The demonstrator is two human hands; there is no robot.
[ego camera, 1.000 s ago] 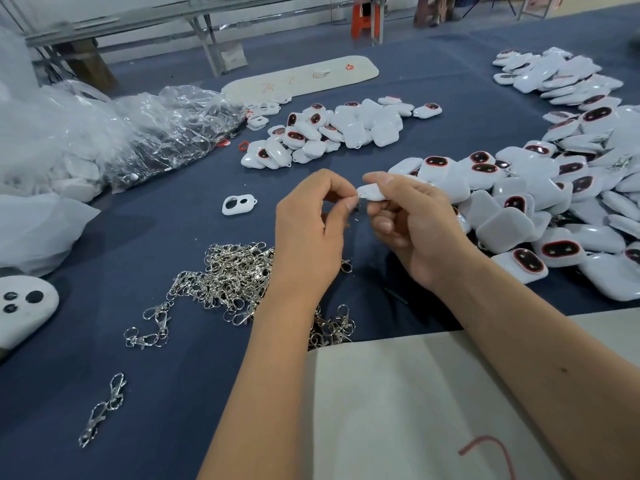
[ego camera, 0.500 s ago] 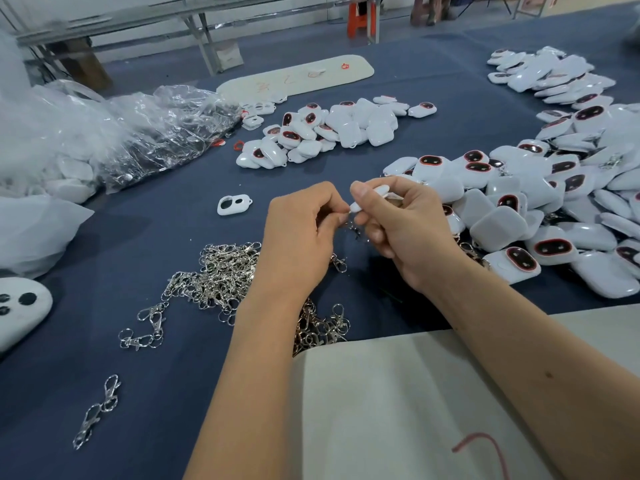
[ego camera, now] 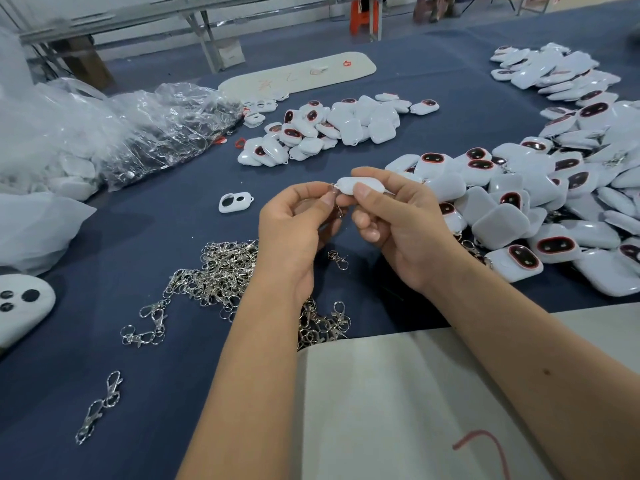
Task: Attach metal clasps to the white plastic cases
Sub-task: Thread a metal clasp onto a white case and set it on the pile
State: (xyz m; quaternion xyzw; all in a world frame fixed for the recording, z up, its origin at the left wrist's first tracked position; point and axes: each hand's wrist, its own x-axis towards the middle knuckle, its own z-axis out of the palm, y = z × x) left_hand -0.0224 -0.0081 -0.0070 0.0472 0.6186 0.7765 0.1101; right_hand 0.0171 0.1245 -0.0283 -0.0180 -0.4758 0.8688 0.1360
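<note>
My right hand (ego camera: 398, 230) grips a white plastic case (ego camera: 360, 184) between thumb and fingers, above the blue table. My left hand (ego camera: 294, 230) pinches a small metal clasp (ego camera: 335, 197) at the case's left end; the clasp hangs down between my two hands, partly hidden by fingers. A heap of loose metal clasps (ego camera: 221, 271) lies under and left of my left wrist. One stray clasp (ego camera: 338, 258) lies just below my hands. Many white cases with dark red-rimmed ovals are piled at the right (ego camera: 540, 202) and in a smaller group further back (ego camera: 332, 128).
A lone white cover (ego camera: 235, 201) lies left of my hands. Clear plastic bags (ego camera: 114, 133) fill the far left. A white board (ego camera: 298, 76) lies at the back. Grey cloth (ego camera: 398, 403) covers the near edge. Two linked clasps (ego camera: 100, 407) lie near left.
Both hands stayed close together over the table; the case in my right hand has turned so more of its white edge shows, and the clasp now hangs at its left end.
</note>
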